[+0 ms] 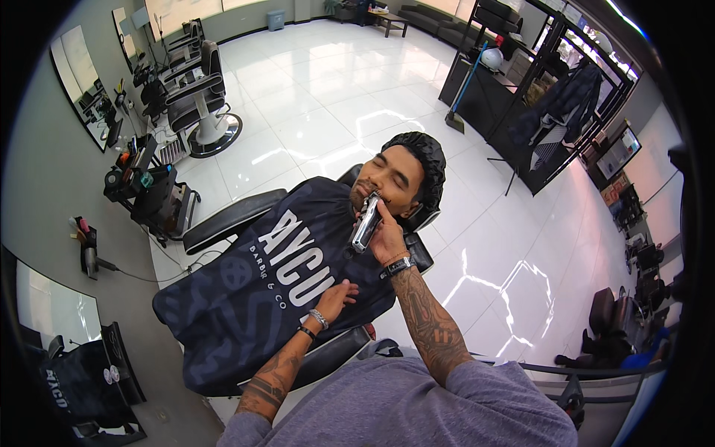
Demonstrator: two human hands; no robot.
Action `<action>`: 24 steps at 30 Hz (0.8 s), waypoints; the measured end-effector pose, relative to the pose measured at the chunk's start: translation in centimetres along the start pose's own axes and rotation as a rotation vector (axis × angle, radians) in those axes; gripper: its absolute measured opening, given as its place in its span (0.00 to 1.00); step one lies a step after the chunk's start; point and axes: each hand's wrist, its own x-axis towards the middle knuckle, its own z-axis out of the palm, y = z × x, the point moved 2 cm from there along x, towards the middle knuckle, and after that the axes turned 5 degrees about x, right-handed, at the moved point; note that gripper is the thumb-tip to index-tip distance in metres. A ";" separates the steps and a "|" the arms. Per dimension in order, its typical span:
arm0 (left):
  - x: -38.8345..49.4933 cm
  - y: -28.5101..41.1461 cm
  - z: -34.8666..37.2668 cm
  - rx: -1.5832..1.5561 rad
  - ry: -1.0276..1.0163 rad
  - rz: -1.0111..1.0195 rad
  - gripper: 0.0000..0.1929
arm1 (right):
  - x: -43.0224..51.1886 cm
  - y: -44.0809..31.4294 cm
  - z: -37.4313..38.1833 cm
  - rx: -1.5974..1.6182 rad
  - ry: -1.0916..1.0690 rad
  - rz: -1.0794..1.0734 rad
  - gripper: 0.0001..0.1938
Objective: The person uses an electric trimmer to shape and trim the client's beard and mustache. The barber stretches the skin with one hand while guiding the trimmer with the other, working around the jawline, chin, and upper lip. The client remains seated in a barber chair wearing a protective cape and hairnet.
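Note:
A person lies back in a reclined barber chair, wearing a black cap [435, 162] over the hair and a dark barber cape [240, 302] that bears large white lettering. My right hand [387, 234] is closed around a silver hair clipper [366, 223]. Its blade end is at the person's cheek beside the mouth; whether it touches the skin I cannot tell. My left hand [338, 296] holds nothing, its fingers a little apart over the lower chest of the cape. I cannot tell whether it rests on the cloth. The chair's armrest [234, 220] shows beyond the cape.
At the left stand a tool trolley [153, 195], a wall-hung hair dryer [90, 260] with its cord, and another barber chair [201, 106]. A broom [466, 89] leans against a black counter [475, 84] on the far right. White tile floor [486, 223] surrounds the chair.

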 end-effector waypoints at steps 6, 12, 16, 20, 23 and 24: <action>-2.7 -2.2 3.8 0.025 -0.145 0.019 0.31 | -0.2 0.4 0.5 -0.001 0.006 0.027 0.20; -4.8 -4.0 5.3 0.051 -0.227 0.034 0.31 | 0.4 0.2 0.8 0.029 0.036 0.001 0.22; -5.6 -4.1 5.5 0.045 -0.234 0.045 0.31 | 0.8 0.5 0.8 0.027 0.051 0.043 0.20; -6.3 -3.9 5.7 0.024 -0.237 0.012 0.30 | 0.8 0.6 1.0 0.091 0.000 -0.010 0.20; -6.5 -4.0 5.7 0.003 -0.217 -0.034 0.30 | 0.3 1.0 0.9 0.096 0.022 0.014 0.19; -6.5 -4.1 5.7 -0.019 -0.205 -0.058 0.29 | 0.1 1.1 0.8 0.100 0.031 0.023 0.18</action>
